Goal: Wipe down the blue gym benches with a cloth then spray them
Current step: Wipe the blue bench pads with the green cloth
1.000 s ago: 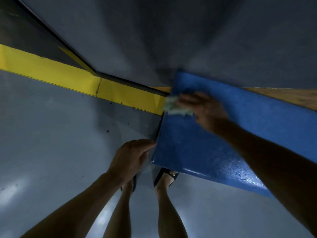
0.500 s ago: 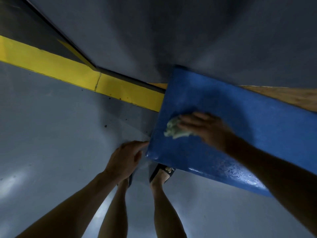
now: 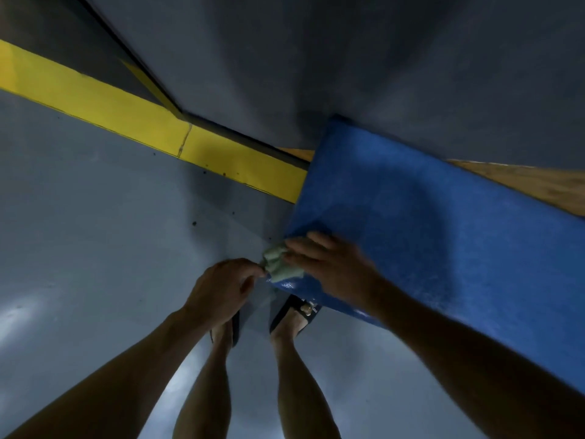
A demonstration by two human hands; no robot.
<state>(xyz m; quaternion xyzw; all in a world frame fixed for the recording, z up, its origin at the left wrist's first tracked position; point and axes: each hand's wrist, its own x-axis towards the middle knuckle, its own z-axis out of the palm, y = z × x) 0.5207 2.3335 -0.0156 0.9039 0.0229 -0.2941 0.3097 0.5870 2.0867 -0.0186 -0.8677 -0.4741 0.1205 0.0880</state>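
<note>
A blue gym bench [image 3: 427,223] runs from the centre toward the right edge, its near-left corner right in front of me. A pale green cloth [image 3: 278,266], bunched up, lies on that corner. My right hand [image 3: 332,267] presses flat on the cloth, fingers spread over it. My left hand [image 3: 221,289] hangs just left of the corner, fingers curled, its fingertips touching the cloth's edge. No spray bottle is in view.
Grey floor [image 3: 95,264] lies to the left and below. A yellow stripe [image 3: 142,122] crosses the floor at the left, ending at the bench. My feet in dark sandals [image 3: 297,312] stand under the bench corner. Wood-coloured floor [image 3: 538,182] shows behind the bench.
My right hand has dragged the cloth from the bench's far-left edge down to its near-left corner. My left hand stayed beside the corner and now touches the cloth.
</note>
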